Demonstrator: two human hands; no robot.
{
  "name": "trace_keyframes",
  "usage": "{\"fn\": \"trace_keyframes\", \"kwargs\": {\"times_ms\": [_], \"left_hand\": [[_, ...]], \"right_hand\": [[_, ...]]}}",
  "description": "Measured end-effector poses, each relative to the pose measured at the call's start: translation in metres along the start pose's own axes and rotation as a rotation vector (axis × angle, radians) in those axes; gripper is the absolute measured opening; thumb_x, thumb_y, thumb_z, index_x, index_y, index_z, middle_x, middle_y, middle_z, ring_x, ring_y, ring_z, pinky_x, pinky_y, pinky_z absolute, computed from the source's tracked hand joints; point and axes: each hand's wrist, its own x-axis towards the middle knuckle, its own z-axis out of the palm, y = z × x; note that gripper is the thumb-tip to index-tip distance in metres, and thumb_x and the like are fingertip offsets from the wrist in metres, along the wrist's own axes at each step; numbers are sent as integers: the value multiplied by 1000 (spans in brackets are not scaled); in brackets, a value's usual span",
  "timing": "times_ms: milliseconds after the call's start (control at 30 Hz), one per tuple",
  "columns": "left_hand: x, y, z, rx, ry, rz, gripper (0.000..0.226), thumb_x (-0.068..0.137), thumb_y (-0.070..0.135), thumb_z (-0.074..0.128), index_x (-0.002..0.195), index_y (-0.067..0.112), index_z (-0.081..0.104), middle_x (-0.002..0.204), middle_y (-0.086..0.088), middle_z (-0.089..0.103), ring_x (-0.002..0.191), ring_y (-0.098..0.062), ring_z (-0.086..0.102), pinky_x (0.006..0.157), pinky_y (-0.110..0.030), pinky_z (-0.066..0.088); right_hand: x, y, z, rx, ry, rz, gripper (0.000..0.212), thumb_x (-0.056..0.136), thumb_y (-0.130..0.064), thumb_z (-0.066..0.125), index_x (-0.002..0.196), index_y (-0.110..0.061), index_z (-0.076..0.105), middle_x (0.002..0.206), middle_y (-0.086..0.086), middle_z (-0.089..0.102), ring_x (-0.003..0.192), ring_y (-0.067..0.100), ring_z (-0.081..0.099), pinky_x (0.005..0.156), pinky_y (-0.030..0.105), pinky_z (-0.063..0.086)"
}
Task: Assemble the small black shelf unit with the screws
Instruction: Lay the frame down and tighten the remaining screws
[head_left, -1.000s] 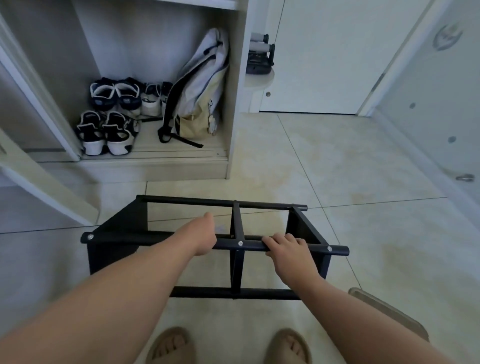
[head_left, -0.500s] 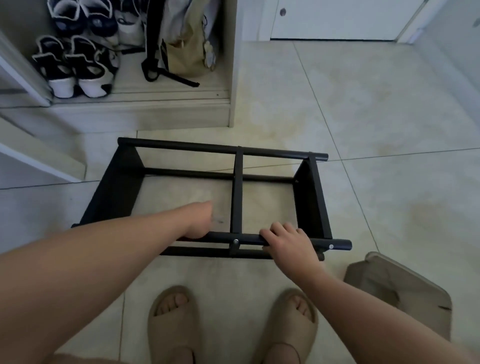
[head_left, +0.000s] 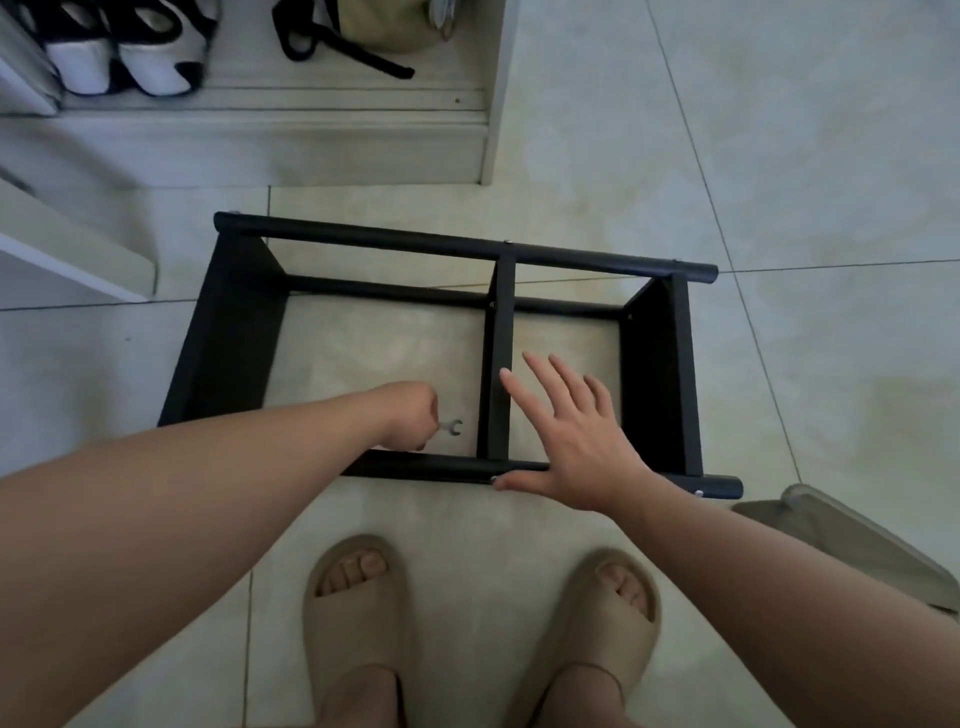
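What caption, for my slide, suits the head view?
Left hand grips a wrench inside the black shelf; right hand open over its front bar.

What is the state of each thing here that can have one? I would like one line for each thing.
black shelf frame, standing on the tiled floor, bars and side panels joined.
left hand, gripping a small wrench inside the frame.
right hand, open, fingers spread, thumb along the near bar.
slippers, worn on both feet.
shoes, stored in the open cabinet.
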Motion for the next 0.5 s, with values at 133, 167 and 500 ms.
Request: {"fn": "trace_keyframes", "kwargs": {"times_ms": [133,167,500], "left_hand": [[20,-25,8,-151,-52,36,14,93,18,65,85,24,74,71,13,69,71,-7,61,64,-23,43],[23,-29,10,-189,-49,59,19,92,20,66,77,29,72,66,16,68,64,-2,60,60,-21,42],[45,-32,27,-525,-30,208,10,85,16,76,81,25,73,70,9,74,68,-5,69,69,-22,54]], "right_hand": [[26,3,9,-73,-52,-93,114,67,-99,21,156,-40,-21,164,-2,-32,153,29,-25,122,61,-7],[28,4,12,-76,-44,-110,115,68,-100,21,156,-40,-20,164,-2,-33,153,29,-26,122,61,-8],[33,7,22,-53,138,-227,114,76,-93,35,162,-22,11,171,9,-3,157,25,-5,121,63,-4]]}}
